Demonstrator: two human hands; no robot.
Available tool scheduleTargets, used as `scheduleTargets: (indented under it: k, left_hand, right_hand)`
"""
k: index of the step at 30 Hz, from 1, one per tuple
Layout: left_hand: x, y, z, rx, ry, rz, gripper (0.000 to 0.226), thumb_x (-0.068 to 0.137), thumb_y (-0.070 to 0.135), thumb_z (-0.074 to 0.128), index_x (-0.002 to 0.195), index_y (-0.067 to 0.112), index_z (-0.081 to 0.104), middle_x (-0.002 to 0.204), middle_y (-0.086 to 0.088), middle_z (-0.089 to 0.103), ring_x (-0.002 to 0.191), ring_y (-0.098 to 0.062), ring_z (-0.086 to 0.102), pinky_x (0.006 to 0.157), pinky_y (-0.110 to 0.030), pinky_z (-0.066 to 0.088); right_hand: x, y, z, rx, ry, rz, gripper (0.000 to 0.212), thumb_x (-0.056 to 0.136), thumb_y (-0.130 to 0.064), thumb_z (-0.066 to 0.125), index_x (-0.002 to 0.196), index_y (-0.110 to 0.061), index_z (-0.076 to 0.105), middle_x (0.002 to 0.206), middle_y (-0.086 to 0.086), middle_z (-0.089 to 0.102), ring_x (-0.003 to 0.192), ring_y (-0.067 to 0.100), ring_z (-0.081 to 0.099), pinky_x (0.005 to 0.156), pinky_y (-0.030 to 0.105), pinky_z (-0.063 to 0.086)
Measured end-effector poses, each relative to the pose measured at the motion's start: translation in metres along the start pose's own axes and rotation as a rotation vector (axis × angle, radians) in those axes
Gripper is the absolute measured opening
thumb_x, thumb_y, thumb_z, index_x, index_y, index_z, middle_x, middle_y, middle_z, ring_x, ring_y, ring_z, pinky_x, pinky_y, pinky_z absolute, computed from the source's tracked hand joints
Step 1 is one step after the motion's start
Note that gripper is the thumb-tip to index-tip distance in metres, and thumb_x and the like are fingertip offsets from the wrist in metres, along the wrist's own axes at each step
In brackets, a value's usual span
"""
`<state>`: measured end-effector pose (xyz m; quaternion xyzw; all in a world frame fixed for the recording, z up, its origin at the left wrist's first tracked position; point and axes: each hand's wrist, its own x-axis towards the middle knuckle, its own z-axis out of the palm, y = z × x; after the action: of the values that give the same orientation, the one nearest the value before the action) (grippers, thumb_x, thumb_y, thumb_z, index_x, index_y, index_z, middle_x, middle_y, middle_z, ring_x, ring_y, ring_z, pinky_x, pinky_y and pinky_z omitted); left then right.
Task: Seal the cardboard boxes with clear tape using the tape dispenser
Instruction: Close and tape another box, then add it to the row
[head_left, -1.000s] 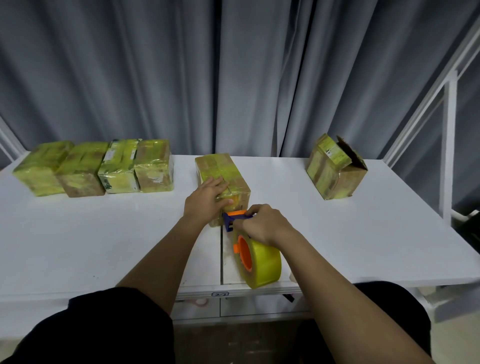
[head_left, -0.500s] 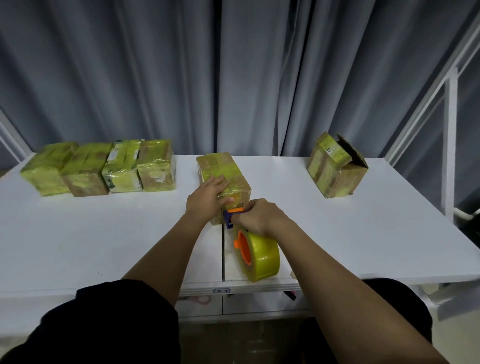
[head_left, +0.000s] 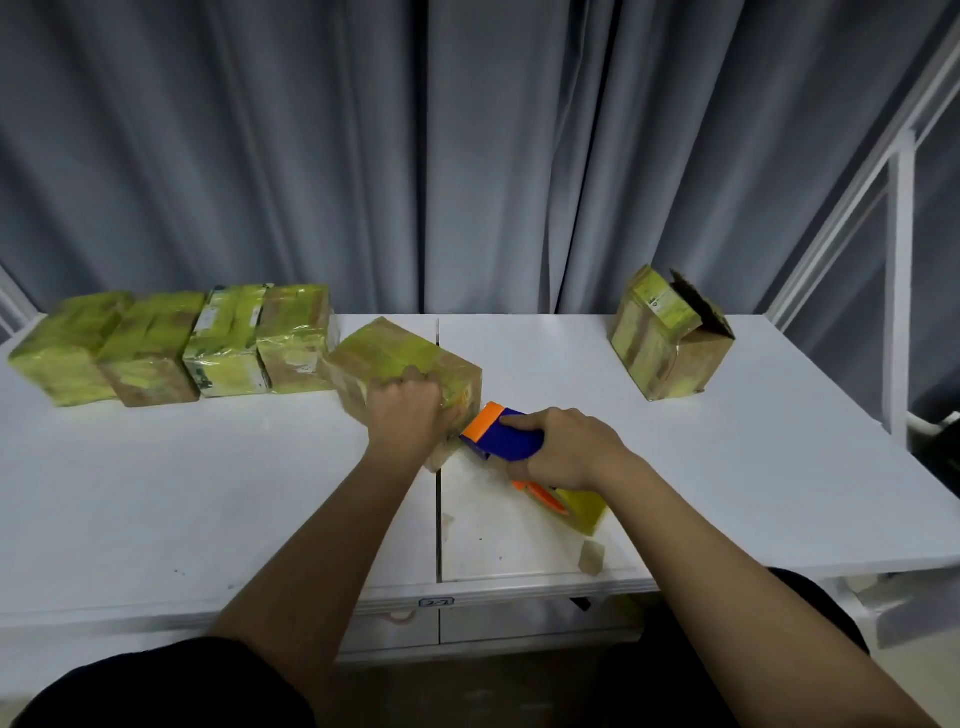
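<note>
At mid-worktop (head_left: 779, 467): tape-wrapped brown cardboard box (head_left: 400, 358), beside four wrapped boxes.

Left hand (head_left: 402, 415) curls over its near top edge; right hand (head_left: 566, 447) clenches the blue-and-orange tape dispenser (head_left: 501, 428) touching it. Film looks slippery; hold the stiff corners.

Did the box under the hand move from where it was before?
Yes. The yellow-taped cardboard box that the left hand grips has turned and slid left across the white table, nearly reaching the row of four taped boxes.

Six cardboard boxes (head_left: 400, 364), one tape dispenser (head_left: 506, 434), two hands (head_left: 405, 415)
</note>
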<state>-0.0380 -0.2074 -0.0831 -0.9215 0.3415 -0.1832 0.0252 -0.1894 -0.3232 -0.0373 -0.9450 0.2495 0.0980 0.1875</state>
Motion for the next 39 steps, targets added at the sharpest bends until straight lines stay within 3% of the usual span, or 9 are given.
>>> scheduleTargets:
  k: [1, 3, 5, 10, 12, 19, 29, 35, 39]
  left_hand:
    - [0.001, -0.001, 0.000, 0.061, 0.019, -0.005, 0.045, 0.054, 0.067, 0.075, 0.064, 0.024, 0.066, 0.062, 0.004, 0.056, 0.047, -0.016, 0.042, 0.053, -0.023, 0.029]
    - [0.006, -0.001, 0.001, 0.018, -0.035, -0.019, 0.054, 0.078, 0.069, 0.054, 0.104, 0.023, 0.062, 0.098, -0.003, 0.060, 0.085, -0.022, 0.056, 0.073, -0.033, 0.039]
    - [0.012, -0.002, 0.005, -0.082, -0.048, -0.043, 0.062, 0.084, 0.066, 0.043, 0.127, 0.022, 0.047, 0.118, -0.008, 0.050, 0.108, -0.027, 0.047, 0.086, -0.039, 0.034]
    - [0.022, -0.004, 0.016, -0.315, -0.129, -0.020, 0.098, 0.058, 0.074, 0.013, 0.143, 0.030, 0.036, 0.137, -0.013, 0.034, 0.127, -0.031, 0.028, 0.104, -0.042, 0.022]
    - [0.025, -0.005, 0.021, -0.363, -0.176, 0.001, 0.093, 0.064, 0.075, 0.018, 0.145, 0.030, 0.030, 0.156, -0.013, 0.015, 0.144, -0.029, 0.008, 0.114, -0.046, 0.007]
    - [0.029, -0.007, 0.025, -0.341, -0.303, 0.015, 0.078, 0.087, 0.065, 0.039, 0.150, 0.030, 0.011, 0.160, -0.008, -0.002, 0.147, -0.025, -0.008, 0.117, -0.052, -0.003]
    - [0.027, -0.007, 0.023, -0.351, -0.316, 0.012, 0.073, 0.091, 0.058, 0.039, 0.151, 0.029, 0.009, 0.160, -0.012, -0.003, 0.147, -0.028, -0.007, 0.116, -0.053, -0.002]
    - [0.021, -0.005, 0.019, -0.364, -0.313, -0.016, 0.071, 0.092, 0.055, 0.039, 0.151, 0.030, 0.008, 0.160, -0.012, -0.004, 0.146, -0.030, -0.007, 0.116, -0.054, -0.002]
    - [0.019, -0.004, 0.016, -0.370, -0.310, -0.039, 0.070, 0.092, 0.054, 0.039, 0.151, 0.031, 0.008, 0.160, -0.012, -0.004, 0.146, -0.031, -0.008, 0.116, -0.054, -0.002]
  right_hand:
    - [0.003, 0.002, -0.003, -0.001, -0.020, -0.007, 0.069, 0.080, -0.049, 0.065, 0.143, -0.041, 0.039, 0.132, -0.005, 0.053, 0.109, 0.018, 0.053, 0.081, 0.027, 0.045]
    - [0.009, 0.003, -0.007, 0.020, -0.055, -0.017, 0.070, 0.079, -0.048, 0.067, 0.143, -0.040, 0.040, 0.129, -0.005, 0.054, 0.105, 0.018, 0.053, 0.080, 0.027, 0.045]
    - [0.014, 0.002, -0.007, 0.060, -0.072, -0.022, 0.070, 0.077, -0.047, 0.068, 0.142, -0.038, 0.042, 0.124, -0.005, 0.056, 0.101, 0.017, 0.055, 0.079, 0.027, 0.047]
    - [0.028, 0.004, -0.002, 0.104, -0.060, -0.032, 0.069, 0.075, -0.048, 0.067, 0.139, -0.039, 0.045, 0.115, -0.006, 0.059, 0.096, 0.017, 0.058, 0.083, 0.029, 0.050]
    - [0.029, 0.003, 0.001, 0.067, -0.030, -0.047, 0.066, 0.076, -0.050, 0.066, 0.138, -0.039, 0.046, 0.119, -0.006, 0.059, 0.096, 0.016, 0.054, 0.081, 0.027, 0.048]
    - [0.027, -0.007, 0.010, -0.053, 0.042, -0.079, 0.058, 0.082, -0.052, 0.061, 0.134, -0.029, 0.048, 0.121, -0.002, 0.059, 0.105, 0.020, 0.055, 0.076, 0.027, 0.043]
    - [0.046, -0.025, -0.005, -0.098, -0.031, -0.009, 0.051, 0.075, -0.057, 0.063, 0.113, -0.025, 0.059, 0.100, -0.003, 0.063, 0.085, 0.018, 0.058, 0.067, 0.028, 0.043]
    - [0.045, -0.026, -0.001, -0.148, -0.021, -0.036, 0.055, 0.076, -0.060, 0.062, 0.119, -0.026, 0.057, 0.098, -0.003, 0.061, 0.085, 0.018, 0.056, 0.068, 0.028, 0.043]
    - [0.040, -0.021, 0.007, -0.185, 0.025, -0.075, 0.058, 0.077, -0.054, 0.063, 0.127, -0.026, 0.052, 0.110, -0.001, 0.061, 0.095, 0.019, 0.056, 0.073, 0.029, 0.046]
